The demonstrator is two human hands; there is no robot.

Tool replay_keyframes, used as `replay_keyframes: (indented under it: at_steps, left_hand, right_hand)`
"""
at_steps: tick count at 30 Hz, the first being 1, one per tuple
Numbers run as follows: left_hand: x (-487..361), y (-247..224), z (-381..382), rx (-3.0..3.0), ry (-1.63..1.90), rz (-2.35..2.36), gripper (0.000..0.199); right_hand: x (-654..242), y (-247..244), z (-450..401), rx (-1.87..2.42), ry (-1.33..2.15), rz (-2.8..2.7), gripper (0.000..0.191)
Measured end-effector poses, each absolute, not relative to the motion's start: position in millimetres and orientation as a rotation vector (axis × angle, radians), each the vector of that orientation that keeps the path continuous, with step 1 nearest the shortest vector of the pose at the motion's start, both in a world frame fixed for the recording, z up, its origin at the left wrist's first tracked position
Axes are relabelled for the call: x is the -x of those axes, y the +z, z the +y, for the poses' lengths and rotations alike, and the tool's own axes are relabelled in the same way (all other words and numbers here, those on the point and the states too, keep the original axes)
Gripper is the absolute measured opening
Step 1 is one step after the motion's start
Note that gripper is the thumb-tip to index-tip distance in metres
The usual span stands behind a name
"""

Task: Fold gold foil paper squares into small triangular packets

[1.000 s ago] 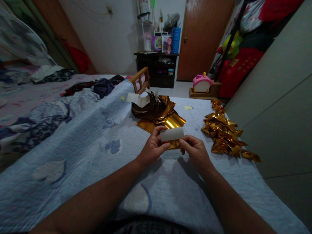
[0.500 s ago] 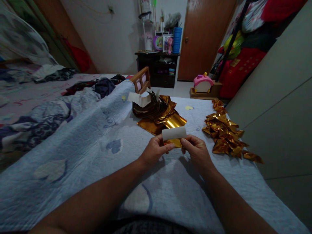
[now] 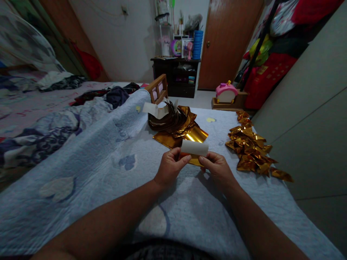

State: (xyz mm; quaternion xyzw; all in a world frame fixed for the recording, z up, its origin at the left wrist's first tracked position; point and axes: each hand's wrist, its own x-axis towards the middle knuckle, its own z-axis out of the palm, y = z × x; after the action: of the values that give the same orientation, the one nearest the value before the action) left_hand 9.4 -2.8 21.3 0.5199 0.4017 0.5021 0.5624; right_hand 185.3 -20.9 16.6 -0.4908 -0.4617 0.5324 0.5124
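Between my hands is a sheet of gold foil paper, its white back curling over along the far edge. My left hand pinches the sheet's left end, thumb on top. At the right end my right hand grips it the same way, thumb pressed on the gold side. Just beyond lies a fanned stack of gold foil paper, dark and white edges showing at its far left. To the right, a row of folded gold paper pieces runs along the bed's edge.
A pale blue quilt with heart patches covers the bed under my hands. Rumpled bedding lies to the left. Past the bed's end stand a dark cabinet, a pink toy on a box and a brown door.
Both thumbs have shifted a little on the foil paper, the right one moving left. The curled white edge has rolled slightly nearer. The stack and the folded pieces stay put.
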Motion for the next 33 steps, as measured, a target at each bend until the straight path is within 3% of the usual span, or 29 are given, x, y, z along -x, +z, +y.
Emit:
replay_keyframes:
  at_steps: [17,28,33]
  left_hand:
    - [-1,31,-11,-1.978,1.412,0.984,0.009]
    - [-1,29,-13,-1.978,1.422,0.99,0.007]
    - [0,29,-12,-1.865,1.379,1.054,0.015]
  right_hand:
    - [-185,14,-21,1.125,1.402,-1.128,0.033]
    - [-186,10,-21,1.1,1.415,-1.134,0.031]
    - [-185,13,-21,1.134,1.374,-1.14,0.032]
